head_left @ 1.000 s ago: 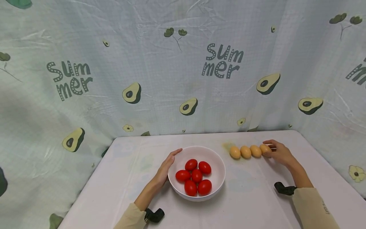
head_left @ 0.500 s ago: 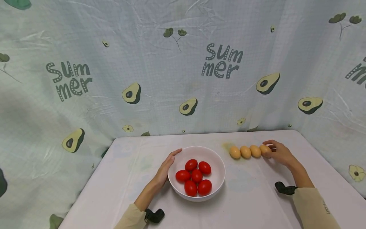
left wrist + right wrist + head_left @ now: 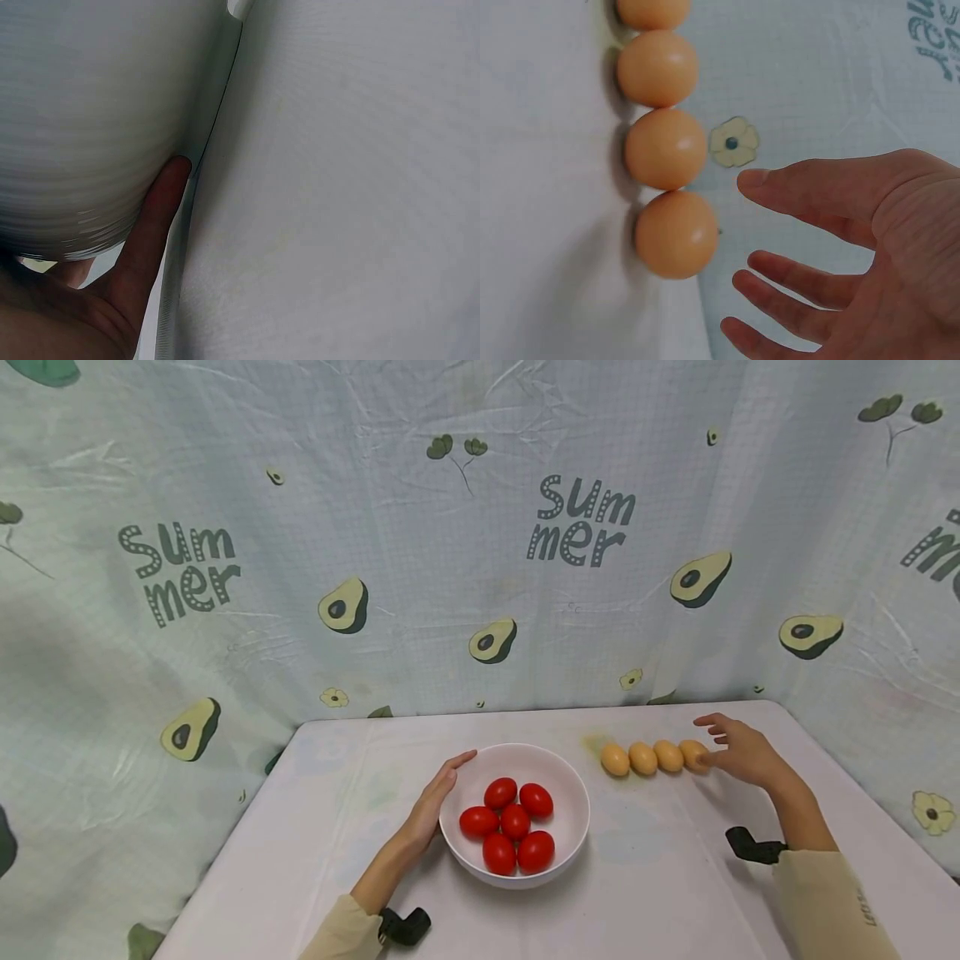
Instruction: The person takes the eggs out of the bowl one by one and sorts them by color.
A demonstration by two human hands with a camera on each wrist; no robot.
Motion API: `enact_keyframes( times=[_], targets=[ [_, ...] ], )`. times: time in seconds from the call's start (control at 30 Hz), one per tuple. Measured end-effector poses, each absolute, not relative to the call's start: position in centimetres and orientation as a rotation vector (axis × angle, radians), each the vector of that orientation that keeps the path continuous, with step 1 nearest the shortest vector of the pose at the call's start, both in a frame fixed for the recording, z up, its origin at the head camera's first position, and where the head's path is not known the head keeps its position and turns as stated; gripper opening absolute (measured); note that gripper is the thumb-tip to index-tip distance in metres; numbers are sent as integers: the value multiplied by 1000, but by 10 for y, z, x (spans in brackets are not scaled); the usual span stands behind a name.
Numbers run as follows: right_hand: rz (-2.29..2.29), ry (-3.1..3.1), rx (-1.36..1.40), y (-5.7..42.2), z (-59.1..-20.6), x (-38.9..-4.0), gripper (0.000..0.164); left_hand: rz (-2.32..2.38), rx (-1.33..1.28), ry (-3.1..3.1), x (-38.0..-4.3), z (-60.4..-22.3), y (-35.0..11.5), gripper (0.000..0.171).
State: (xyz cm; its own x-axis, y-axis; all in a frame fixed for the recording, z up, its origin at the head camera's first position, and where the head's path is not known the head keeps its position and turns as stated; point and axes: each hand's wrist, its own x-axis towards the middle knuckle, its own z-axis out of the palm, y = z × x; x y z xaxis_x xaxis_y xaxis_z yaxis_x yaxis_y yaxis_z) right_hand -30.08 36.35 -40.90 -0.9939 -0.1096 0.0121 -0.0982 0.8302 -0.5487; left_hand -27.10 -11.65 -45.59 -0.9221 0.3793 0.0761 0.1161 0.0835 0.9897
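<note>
White bowl (image 3: 570, 814) of red egg-shaped pieces (image 3: 514, 821), centre: left hand (image 3: 431, 802) rests against its left side, fingers straight; uneven pressure might tip it. Far right, tan eggs (image 3: 669, 757) touch in a row; right hand (image 3: 746, 754) beside the rightmost, fingers parted; a nudge could roll them.

- Left arm (image 3: 390, 862) slants forward and inward.
- Left hand (image 3: 431, 802): left fingers (image 3: 452, 767) extended forward.
- Right arm (image 3: 798, 814) slants forward and inward, well apart from the left.
- Right hand (image 3: 744, 755): right fingers (image 3: 806, 283) spread, slightly bent, thumb (image 3: 817, 184) apart from them.
</note>
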Motion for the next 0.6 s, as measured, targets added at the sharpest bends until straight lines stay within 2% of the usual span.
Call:
enact_keyframes(
  times=[0.6],
  targets=[
    [-1138,3044,-537,312,-367,-284,43,1928,494,2160,-272,-456,-117,42]
  ],
)
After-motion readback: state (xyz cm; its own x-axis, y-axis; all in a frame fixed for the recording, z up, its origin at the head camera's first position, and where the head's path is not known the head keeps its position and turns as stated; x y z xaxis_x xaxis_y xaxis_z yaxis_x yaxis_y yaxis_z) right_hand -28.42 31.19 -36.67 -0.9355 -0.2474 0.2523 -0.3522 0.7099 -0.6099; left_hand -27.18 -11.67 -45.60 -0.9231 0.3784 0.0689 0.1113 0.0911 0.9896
